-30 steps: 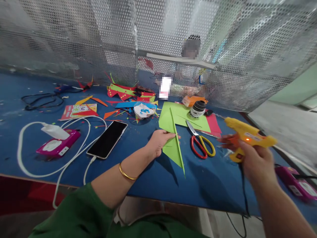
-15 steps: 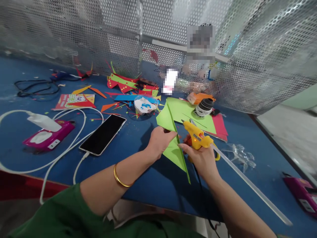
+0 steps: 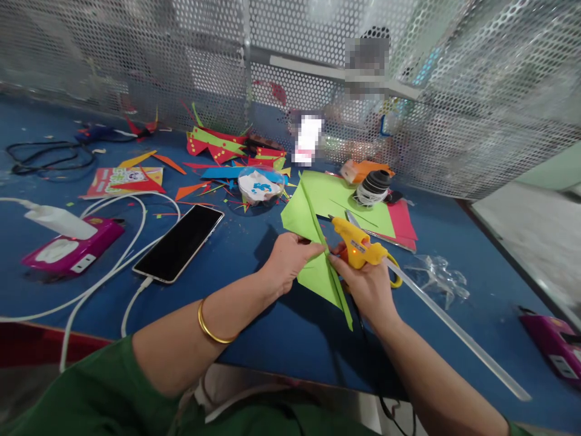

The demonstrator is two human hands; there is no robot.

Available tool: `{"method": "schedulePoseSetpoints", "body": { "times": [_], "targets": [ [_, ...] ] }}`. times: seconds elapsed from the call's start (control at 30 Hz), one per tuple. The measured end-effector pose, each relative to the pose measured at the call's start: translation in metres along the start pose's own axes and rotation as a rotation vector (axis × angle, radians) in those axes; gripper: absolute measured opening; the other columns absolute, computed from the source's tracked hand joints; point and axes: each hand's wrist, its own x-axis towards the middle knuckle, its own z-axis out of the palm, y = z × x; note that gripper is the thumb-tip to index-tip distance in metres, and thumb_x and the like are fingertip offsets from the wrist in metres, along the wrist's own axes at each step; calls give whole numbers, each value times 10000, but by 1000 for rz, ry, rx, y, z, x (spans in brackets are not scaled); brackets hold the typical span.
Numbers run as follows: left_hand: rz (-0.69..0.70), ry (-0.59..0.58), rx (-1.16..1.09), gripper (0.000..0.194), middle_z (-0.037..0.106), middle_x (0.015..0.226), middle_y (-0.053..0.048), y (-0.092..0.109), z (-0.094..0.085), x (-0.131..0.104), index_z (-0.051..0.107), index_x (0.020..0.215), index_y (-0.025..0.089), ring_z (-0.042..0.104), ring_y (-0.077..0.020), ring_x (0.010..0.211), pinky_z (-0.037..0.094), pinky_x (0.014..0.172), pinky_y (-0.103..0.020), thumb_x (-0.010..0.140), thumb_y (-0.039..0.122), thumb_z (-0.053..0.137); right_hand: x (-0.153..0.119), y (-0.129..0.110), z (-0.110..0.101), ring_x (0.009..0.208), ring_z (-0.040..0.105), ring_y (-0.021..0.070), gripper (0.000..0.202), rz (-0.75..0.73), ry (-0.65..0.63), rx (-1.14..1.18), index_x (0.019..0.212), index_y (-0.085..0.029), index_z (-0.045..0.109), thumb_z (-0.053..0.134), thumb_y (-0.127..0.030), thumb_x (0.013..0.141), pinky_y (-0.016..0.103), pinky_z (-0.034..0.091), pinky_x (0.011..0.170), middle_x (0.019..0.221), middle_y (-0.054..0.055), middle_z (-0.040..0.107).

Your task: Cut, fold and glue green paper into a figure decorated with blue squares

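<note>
My left hand [image 3: 293, 260] pinches a folded sheet of light green paper [image 3: 318, 280] near its raised fold, thumb on top. In my right hand [image 3: 367, 287] is a yellow hot glue gun [image 3: 356, 239], its nozzle pointing up and left and a small orange light lit. A long clear glue stick [image 3: 458, 330] sticks out of its back. My right thumb and fingertips also touch the fold of the green paper. By the glue gun, a pair of scissors shows only a blade [image 3: 351, 219] and part of a yellow handle [image 3: 396, 276]; whether my hand touches it is hidden.
On the blue table [image 3: 254, 339] are a phone [image 3: 179, 245], a purple power strip [image 3: 75, 245], paper scraps [image 3: 213, 145] and a bowl [image 3: 261, 186]. Further right lie green sheets [image 3: 345, 197], a dark-topped jar [image 3: 373, 188] and clear plastic [image 3: 438, 278]. A perforated screen [image 3: 181, 60] stands behind; a person is beyond it.
My right thumb and fingers have closed in on the paper's fold, which looks wider and flattened. My left hand keeps its pinch. The whole view has shifted slightly.
</note>
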Motion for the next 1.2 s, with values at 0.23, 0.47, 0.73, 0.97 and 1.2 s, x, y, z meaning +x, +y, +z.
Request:
{"method": "schedulePoseSetpoints", "body": {
  "times": [0.23,0.47,0.73,0.97,1.2],
  "targets": [
    [233,95,252,172,756,776,-76,-1,-9,8,760,775,129,669,-201,731,522,684,-292,631,221,774,-10,8,-17,771,666,207,237,-220,31,-221,995,-237,642,673,-432,866,342,530,704,943,49,704],
    [331,173,410,173,701,700,-38,0,-17,15,735,733,136,609,-171,670,435,568,-248,652,288,722,-16,-1,-19,611,538,140,170,-400,-75,-405,825,-242,542,639,-369,881,262,416,556,726,-18,574],
    [363,220,526,153,670,662,-29,4,-15,11,733,705,137,576,-159,649,405,536,-236,675,284,704,-15,-3,-17,547,508,120,246,-424,-115,-487,770,-253,452,592,-399,909,243,380,514,701,-34,531],
    [365,188,509,118,705,694,-49,2,-16,13,718,697,140,637,-187,719,476,599,-249,685,257,716,-13,-6,-17,536,528,125,281,-473,-97,-538,757,-252,456,566,-447,926,237,384,500,670,-32,532],
    [351,189,478,105,699,683,-51,1,-17,14,717,689,148,645,-194,739,479,609,-254,672,251,727,-13,-6,-17,528,534,131,297,-456,-96,-557,756,-253,458,560,-473,927,245,378,490,671,-30,550]
  ]
}}
